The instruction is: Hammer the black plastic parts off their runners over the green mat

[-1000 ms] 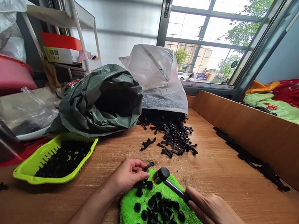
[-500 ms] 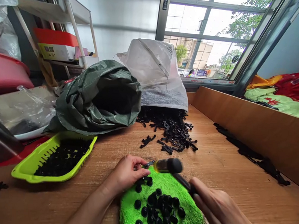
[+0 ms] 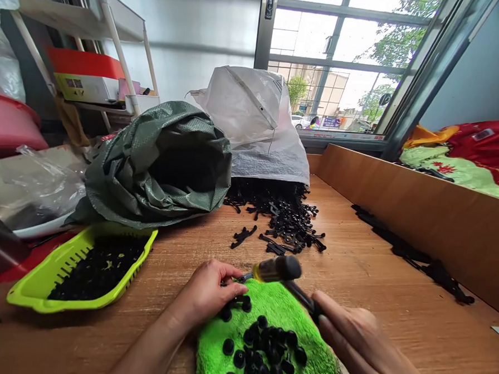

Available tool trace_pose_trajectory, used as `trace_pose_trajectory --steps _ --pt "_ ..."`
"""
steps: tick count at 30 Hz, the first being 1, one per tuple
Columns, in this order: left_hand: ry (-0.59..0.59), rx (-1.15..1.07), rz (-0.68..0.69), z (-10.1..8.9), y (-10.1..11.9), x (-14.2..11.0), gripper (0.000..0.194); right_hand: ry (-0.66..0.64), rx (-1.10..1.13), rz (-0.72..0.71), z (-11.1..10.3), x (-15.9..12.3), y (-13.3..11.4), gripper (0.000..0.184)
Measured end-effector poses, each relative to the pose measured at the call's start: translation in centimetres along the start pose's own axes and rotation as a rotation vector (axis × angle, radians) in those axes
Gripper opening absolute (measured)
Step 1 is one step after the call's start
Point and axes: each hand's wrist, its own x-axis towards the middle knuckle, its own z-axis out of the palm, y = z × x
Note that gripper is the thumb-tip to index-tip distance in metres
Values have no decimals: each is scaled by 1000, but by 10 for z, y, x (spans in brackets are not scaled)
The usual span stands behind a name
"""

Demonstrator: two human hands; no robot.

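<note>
My right hand (image 3: 351, 326) is wrapped round the dark handle of a small mallet (image 3: 279, 268), whose head has a yellow face and a black face. The yellow face is right beside the tip of a small dark part (image 3: 245, 277) pinched between the thumb and fingers of my left hand (image 3: 210, 291); whether they touch I cannot tell. Below both hands lies a round bright green fuzzy pad (image 3: 320, 352). Several black knob-like pieces (image 3: 272, 344) are scattered over it, with a few close under my left fingers.
Black pieces (image 3: 290, 217) spill from a white woven sack (image 3: 267, 160) at the back. Left of it gapes a dark green sack (image 3: 120, 169). A yellow-green basket (image 3: 30, 298) holds small black parts. A wooden board (image 3: 419, 212) edges the table's right side.
The mallet head is slightly lower in view and sharper than before, its yellow face still by the small part. The whole view has shifted a little; both hands keep their hold.
</note>
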Motion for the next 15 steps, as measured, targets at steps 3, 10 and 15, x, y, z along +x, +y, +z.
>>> trace_pose_trajectory --steps 3,10,15 --pt "7 56 13 -1 2 0 28 -92 -14 7 0 -1 2 46" --pt "22 114 8 -3 7 -2 30 -90 -29 -14 -1 -1 5 36" --pt "29 189 29 -4 12 -4 28 -139 -61 -4 2 -2 6 40"
